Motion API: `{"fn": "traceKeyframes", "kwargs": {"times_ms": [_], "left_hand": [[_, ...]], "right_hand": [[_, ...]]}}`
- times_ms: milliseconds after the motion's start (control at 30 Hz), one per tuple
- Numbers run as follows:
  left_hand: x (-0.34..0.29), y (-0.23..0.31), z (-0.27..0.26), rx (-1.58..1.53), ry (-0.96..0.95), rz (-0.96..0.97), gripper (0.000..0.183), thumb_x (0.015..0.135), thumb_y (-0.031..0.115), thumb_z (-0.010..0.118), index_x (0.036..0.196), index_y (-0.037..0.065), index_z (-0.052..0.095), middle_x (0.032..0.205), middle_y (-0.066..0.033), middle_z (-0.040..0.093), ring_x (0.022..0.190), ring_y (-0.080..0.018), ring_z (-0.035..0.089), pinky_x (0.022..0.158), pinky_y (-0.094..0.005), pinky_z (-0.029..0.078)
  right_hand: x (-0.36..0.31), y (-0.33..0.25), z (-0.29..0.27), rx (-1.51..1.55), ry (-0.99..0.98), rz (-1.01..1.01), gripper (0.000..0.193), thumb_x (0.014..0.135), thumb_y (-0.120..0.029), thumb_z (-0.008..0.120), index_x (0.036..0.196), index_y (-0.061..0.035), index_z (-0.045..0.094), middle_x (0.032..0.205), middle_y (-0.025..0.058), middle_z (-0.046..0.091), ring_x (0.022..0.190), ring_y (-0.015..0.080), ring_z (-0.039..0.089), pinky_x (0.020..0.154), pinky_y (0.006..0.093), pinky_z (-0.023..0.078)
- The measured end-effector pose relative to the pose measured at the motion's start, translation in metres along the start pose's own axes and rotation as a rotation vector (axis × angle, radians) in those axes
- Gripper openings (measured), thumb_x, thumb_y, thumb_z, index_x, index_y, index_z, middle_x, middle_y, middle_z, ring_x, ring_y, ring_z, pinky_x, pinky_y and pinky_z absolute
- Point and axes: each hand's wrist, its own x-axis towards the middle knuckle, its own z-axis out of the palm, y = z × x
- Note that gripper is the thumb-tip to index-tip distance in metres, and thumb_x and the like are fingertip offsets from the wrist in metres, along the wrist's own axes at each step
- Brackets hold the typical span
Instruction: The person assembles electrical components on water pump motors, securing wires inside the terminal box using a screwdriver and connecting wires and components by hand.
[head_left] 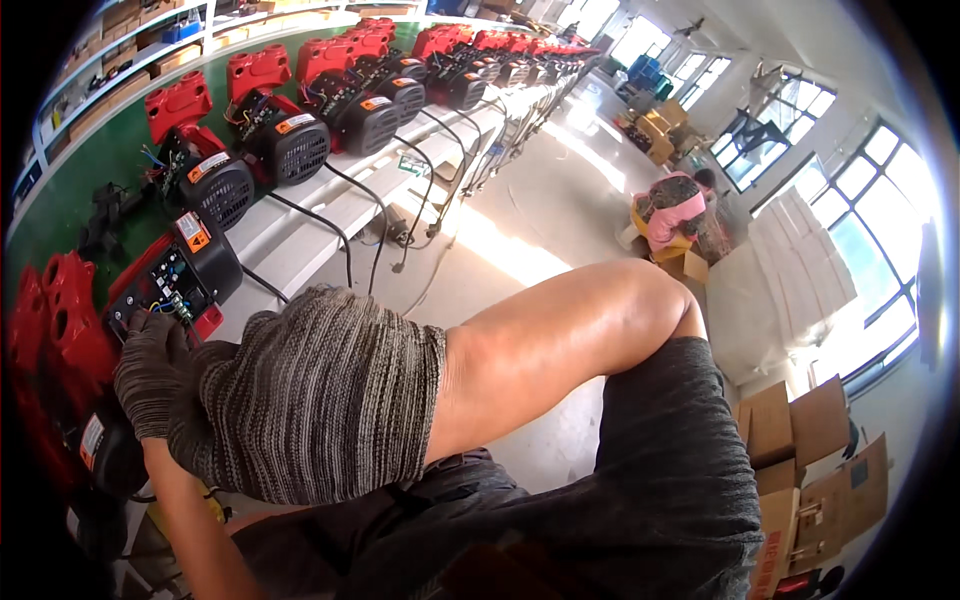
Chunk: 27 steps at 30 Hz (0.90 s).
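Both my hands wear grey knit gloves and meet at the nearest machine [205,258], a black-housed unit with a red base, an orange-and-white label and an open control panel [160,285]. At the panel's lower edge, the fingers of my left hand [152,372] are bent together beside exposed wires and a small metal part [181,308]. What they hold, if anything, is hidden. My right arm reaches across from the right, and my right hand [235,400] lies against the left one. Its fingertips are out of sight behind the glove.
A row of similar red-and-black machines [287,145] runs along the green-topped bench [120,95], with black cables [335,230] hanging off its edge. More red housings [75,320] stand at the left. A person in pink [677,215] crouches across the aisle, near cardboard boxes [800,425].
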Motion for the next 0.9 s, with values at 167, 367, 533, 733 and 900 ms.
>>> {"fn": "traceKeyframes", "kwargs": {"times_ms": [167, 367, 533, 733, 900], "left_hand": [[0.001, 0.036, -0.022, 0.017, -0.007, 0.01, 0.011, 0.089, 0.011, 0.064, 0.098, 0.007, 0.068, 0.106, -0.0162, 0.065, 0.091, -0.0385, 0.066, 0.078, -0.0466, 0.054], [-0.01, 0.002, -0.017, 0.029, -0.023, -0.062, 0.01, 0.089, 0.018, 0.066, 0.097, 0.011, 0.068, 0.106, -0.0134, 0.065, 0.091, -0.0374, 0.067, 0.078, -0.0482, 0.054], [-0.001, 0.004, 0.004, -0.105, -0.093, -0.023, 0.009, 0.089, 0.017, 0.066, 0.096, 0.011, 0.066, 0.104, -0.0138, 0.065, 0.092, -0.0372, 0.067, 0.077, -0.0461, 0.054], [-0.011, -0.009, -0.008, -0.067, -0.074, -0.027, 0.008, 0.09, 0.017, 0.065, 0.095, 0.011, 0.066, 0.104, -0.0144, 0.065, 0.093, -0.0367, 0.067, 0.078, -0.0454, 0.054], [-0.004, -0.006, 0.002, -0.084, -0.09, -0.016, 0.007, 0.09, 0.017, 0.064, 0.094, 0.011, 0.066, 0.105, -0.0148, 0.066, 0.094, -0.0364, 0.067, 0.078, -0.0447, 0.054]], "right_hand": [[0.005, -0.003, 0.004, 0.069, 0.115, -0.013, 0.033, 0.084, -0.021, 0.06, 0.113, -0.0066, 0.063, 0.094, 0.0114, 0.063, 0.073, 0.0263, 0.063, 0.054, 0.0353, 0.049], [0.014, -0.004, 0.013, 0.118, 0.132, -0.038, 0.034, 0.085, -0.023, 0.061, 0.115, -0.006, 0.062, 0.098, 0.0127, 0.063, 0.079, 0.0264, 0.063, 0.061, 0.0358, 0.05], [0.0, -0.008, 0.011, 0.091, 0.115, 0.068, 0.036, 0.086, -0.024, 0.062, 0.117, -0.0055, 0.061, 0.101, 0.0138, 0.062, 0.084, 0.0265, 0.063, 0.066, 0.0362, 0.051], [0.013, -0.006, 0.028, 0.127, 0.184, 0.056, 0.038, 0.086, -0.026, 0.063, 0.118, -0.0049, 0.059, 0.105, 0.0152, 0.062, 0.091, 0.0266, 0.063, 0.073, 0.0366, 0.051], [0.021, -0.023, 0.043, 0.106, 0.255, 0.195, 0.04, 0.087, -0.027, 0.064, 0.12, -0.0044, 0.058, 0.108, 0.0163, 0.061, 0.096, 0.0267, 0.063, 0.079, 0.037, 0.052]]}}
